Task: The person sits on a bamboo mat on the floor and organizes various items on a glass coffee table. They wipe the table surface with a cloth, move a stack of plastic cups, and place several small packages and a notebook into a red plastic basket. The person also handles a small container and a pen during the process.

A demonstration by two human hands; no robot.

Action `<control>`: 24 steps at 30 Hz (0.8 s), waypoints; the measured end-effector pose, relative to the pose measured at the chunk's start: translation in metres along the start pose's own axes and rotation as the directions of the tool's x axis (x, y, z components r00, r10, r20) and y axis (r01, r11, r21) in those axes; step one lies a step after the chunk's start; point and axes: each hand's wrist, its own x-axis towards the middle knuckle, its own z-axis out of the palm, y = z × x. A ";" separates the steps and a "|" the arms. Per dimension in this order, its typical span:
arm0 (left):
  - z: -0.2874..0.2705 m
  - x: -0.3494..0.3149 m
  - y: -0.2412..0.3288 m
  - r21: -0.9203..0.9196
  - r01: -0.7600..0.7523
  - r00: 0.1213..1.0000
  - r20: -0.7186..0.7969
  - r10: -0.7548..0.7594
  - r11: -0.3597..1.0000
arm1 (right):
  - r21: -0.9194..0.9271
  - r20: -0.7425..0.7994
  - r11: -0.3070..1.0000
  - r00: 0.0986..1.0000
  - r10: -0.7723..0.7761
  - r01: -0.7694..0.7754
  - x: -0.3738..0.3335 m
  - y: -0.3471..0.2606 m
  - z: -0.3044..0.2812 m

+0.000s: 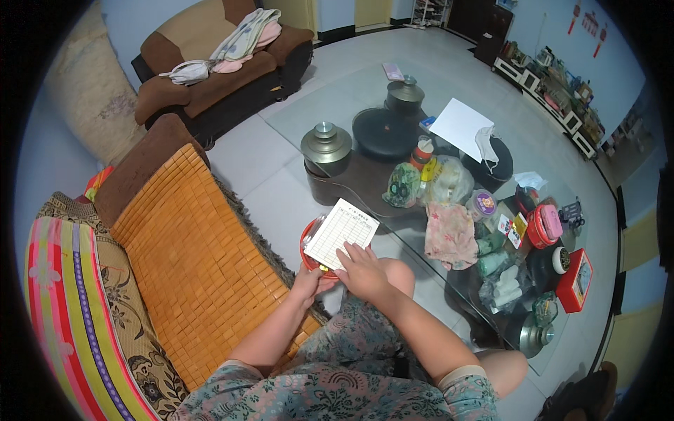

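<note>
A white sheet printed with a grid lies tilted over a round red-rimmed container, just above my lap. My left hand is closed on the container's near edge, with the thumb close to the sheet's lower corner. A small yellow bit shows beside that thumb; what it is I cannot make out. My right hand rests on the sheet's lower right part, fingers stretched out and apart. The sheet hides most of what the container holds.
Ahead and right stands a glass-topped coffee table with metal knobs, plastic bags, a pink patterned cloth, a large white sheet and a red box. On my left is a sofa with a bamboo mat. A brown armchair stands behind.
</note>
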 end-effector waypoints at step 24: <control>0.049 0.193 0.052 0.007 -0.123 0.985 0.124 0.121 0.992 | 0.076 -0.098 0.989 0.986 0.137 -0.130 0.057 0.049 0.021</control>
